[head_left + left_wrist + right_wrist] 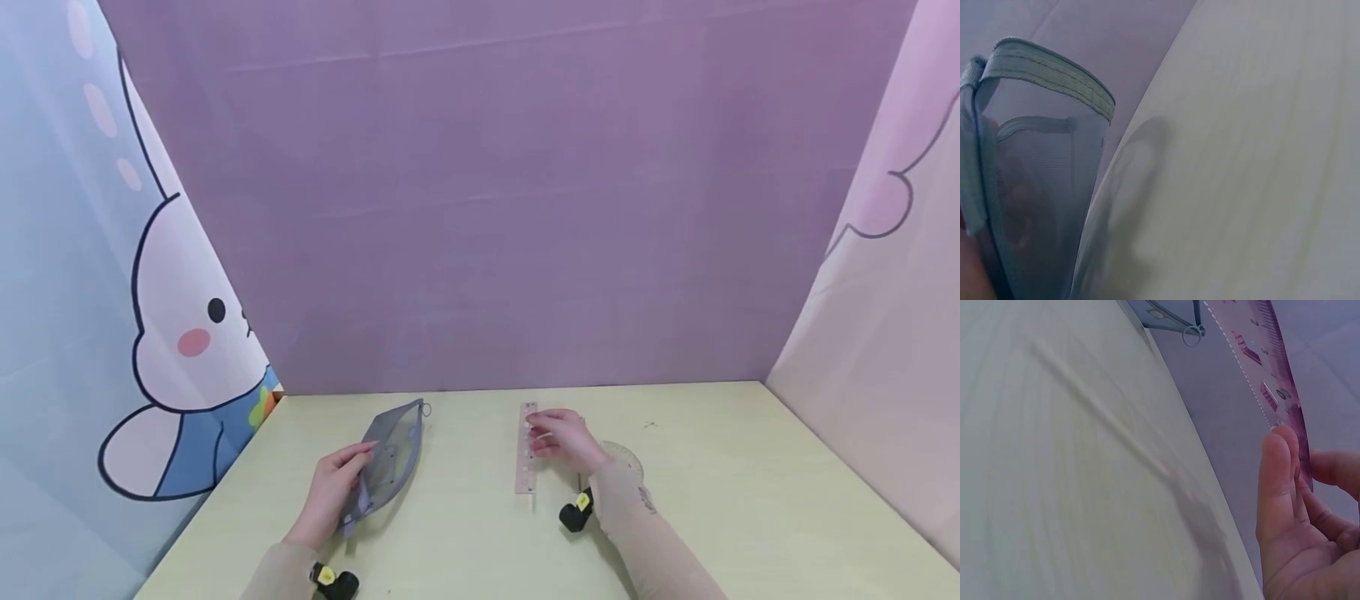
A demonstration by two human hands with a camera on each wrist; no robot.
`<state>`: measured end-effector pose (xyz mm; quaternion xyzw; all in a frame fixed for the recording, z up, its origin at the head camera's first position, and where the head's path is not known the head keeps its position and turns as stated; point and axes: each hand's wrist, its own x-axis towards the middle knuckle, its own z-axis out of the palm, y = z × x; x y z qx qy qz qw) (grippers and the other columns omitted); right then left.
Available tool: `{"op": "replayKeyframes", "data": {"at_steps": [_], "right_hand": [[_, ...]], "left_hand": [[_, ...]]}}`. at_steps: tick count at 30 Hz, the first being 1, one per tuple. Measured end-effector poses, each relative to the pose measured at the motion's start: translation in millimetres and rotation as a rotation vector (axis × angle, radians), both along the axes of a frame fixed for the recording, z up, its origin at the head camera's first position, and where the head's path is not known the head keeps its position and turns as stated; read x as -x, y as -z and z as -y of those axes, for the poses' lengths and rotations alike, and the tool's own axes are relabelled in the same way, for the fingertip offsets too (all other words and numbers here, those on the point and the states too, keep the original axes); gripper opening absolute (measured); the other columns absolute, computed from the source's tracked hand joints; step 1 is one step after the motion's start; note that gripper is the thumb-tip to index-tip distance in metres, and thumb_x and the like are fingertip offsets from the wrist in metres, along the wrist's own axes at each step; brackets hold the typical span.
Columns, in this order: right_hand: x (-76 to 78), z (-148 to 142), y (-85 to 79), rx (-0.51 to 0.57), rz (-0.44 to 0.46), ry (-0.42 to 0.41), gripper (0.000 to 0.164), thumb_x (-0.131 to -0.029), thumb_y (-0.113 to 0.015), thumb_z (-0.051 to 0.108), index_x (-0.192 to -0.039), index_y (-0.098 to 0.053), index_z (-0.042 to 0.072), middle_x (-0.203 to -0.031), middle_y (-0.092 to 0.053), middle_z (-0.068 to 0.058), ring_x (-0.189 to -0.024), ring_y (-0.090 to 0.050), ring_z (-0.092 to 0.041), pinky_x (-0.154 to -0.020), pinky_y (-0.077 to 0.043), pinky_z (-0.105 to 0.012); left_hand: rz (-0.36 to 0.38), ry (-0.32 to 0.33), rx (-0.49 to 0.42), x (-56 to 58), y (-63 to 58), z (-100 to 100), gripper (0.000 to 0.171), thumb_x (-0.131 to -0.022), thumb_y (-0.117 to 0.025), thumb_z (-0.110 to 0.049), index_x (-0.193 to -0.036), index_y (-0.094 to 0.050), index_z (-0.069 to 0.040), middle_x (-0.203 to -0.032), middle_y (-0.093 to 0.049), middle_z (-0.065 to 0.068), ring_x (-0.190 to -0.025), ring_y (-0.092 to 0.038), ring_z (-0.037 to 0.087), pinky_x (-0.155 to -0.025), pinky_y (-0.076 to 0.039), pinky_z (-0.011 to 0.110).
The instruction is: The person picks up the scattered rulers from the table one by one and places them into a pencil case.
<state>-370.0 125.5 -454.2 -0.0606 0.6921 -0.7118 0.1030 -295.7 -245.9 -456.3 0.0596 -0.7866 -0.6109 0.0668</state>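
A grey-blue mesh zip pouch (397,462) is gripped at its near left side by my left hand (330,492), tilted above the table. In the left wrist view the see-through pouch (1047,162) fills the left side, and fingers show behind its mesh. My right hand (567,437) pinches a pink, printed ruler (525,471) between thumb and fingers. The ruler points away from me, to the right of the pouch. From the right wrist, the ruler (1254,356) rises out of the fingertips, and the pouch's ring and corner show beyond it.
A clear protractor (626,457) lies on the pale table (712,517), partly hidden by my right wrist. Some small dark marks (650,425) are farther back. A purple cloth (510,208) stands behind the table, with patterned curtains (60,292) at both sides.
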Motion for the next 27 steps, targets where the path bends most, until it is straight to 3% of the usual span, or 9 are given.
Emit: {"op": "replayKeyframes", "data": {"at_steps": [4,11,17,27], "right_hand": [[0.8,8.1,-0.7,-0.007,0.005,-0.012,0.039,-0.095,-0.059,0.015,-0.120,-0.054,-0.014,-0.089,-0.062,-0.012,-0.068,-0.064,-0.016,-0.066,-0.055,-0.030],[3.4,21.5,-1.5,0.011,0.000,-0.064,0.038,-0.095,-0.058,0.015,-0.120,-0.055,-0.014,-0.088,-0.062,-0.011,-0.068,-0.063,-0.016,-0.066,-0.055,-0.030],[3.4,39.0,-8.7,0.027,0.010,-0.125,0.040,-0.096,-0.058,0.017,-0.122,-0.053,-0.013,-0.094,-0.062,-0.013,-0.071,-0.063,-0.016,-0.069,-0.055,-0.030],[9.1,71.8,-13.6,0.020,0.006,-0.167,0.029,-0.096,-0.058,0.013,-0.111,-0.060,-0.012,-0.086,-0.064,-0.011,-0.068,-0.065,-0.017,-0.066,-0.056,-0.031]], "left_hand": [[0.007,0.004,-0.004,-0.1,-0.7,-0.5,0.036,-0.094,-0.057,-0.018,-0.127,-0.063,-0.006,-0.136,-0.053,0.013,-0.103,-0.047,0.019,-0.075,-0.042,0.026],[0.001,0.021,-0.025,2.9,-1.1,-1.0,0.037,-0.094,-0.059,-0.022,-0.127,-0.063,-0.006,-0.137,-0.053,0.014,-0.116,-0.048,0.022,-0.084,-0.041,0.030],[0.006,0.004,-0.021,3.8,-2.2,-3.8,0.036,-0.093,-0.059,-0.020,-0.125,-0.064,-0.006,-0.132,-0.057,0.012,-0.102,-0.048,0.017,-0.076,-0.042,0.028],[0.005,-0.009,-0.047,0.3,2.0,-3.1,0.035,-0.093,-0.059,-0.017,-0.125,-0.064,-0.004,-0.127,-0.058,0.011,-0.084,-0.049,0.014,-0.067,-0.042,0.025]]}}
